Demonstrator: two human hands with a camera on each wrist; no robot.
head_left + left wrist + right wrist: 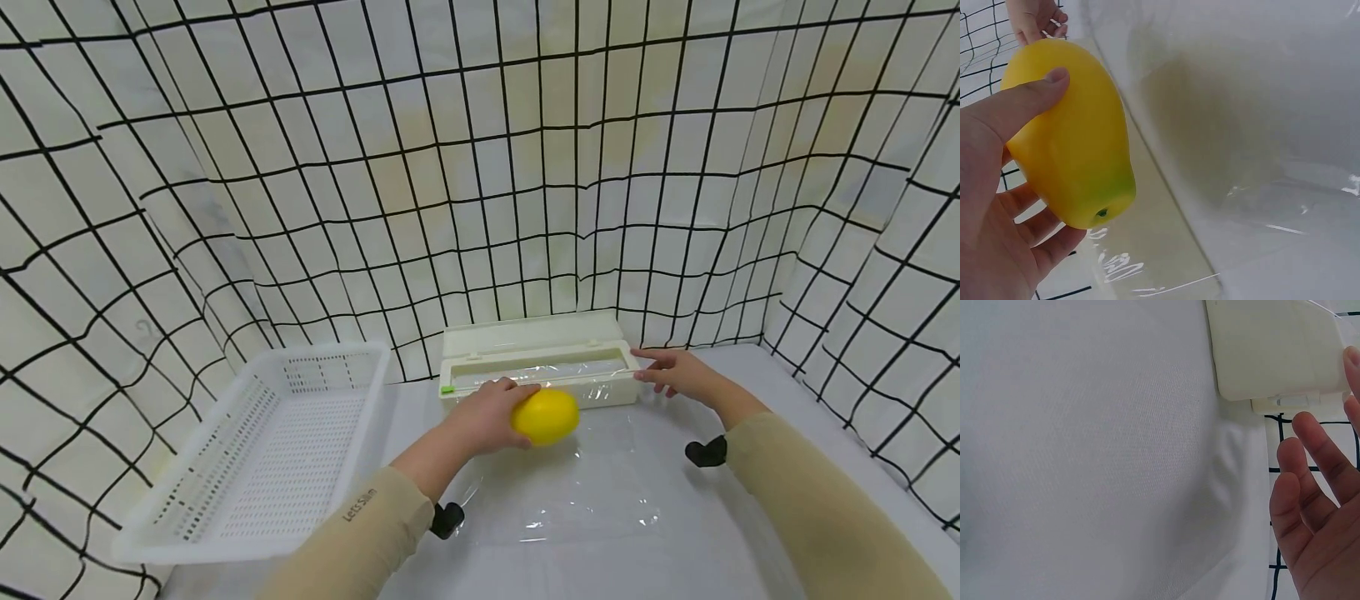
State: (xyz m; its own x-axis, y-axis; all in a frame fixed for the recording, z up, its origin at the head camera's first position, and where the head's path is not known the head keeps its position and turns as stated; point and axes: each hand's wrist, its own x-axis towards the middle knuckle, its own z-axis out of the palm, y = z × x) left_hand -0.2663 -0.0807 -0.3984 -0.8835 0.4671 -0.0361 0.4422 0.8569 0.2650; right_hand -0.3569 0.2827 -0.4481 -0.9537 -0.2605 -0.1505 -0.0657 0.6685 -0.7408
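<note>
L hand on mango, R hand at wrap dispenser.

L to R: white basket (255, 467) sits empty-side up on table (750, 367), well apart from hands. L hand (487, 417) w/ fingers and thumb curled round yellow mango (546, 416), held just over the clear film sheet (592, 492), right in front of the cling-film dispenser (536, 362). R hand (675, 372) at dispenser's R end, fingers straight and relaxed, gripping nothing; contact w/ box unclear.

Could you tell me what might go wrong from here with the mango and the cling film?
The left hand holds the mango over loose cling film; setting it down could wrinkle the sheet. The right hand only rests open at the dispenser end, so the box may slide if the film is tugged.
</note>
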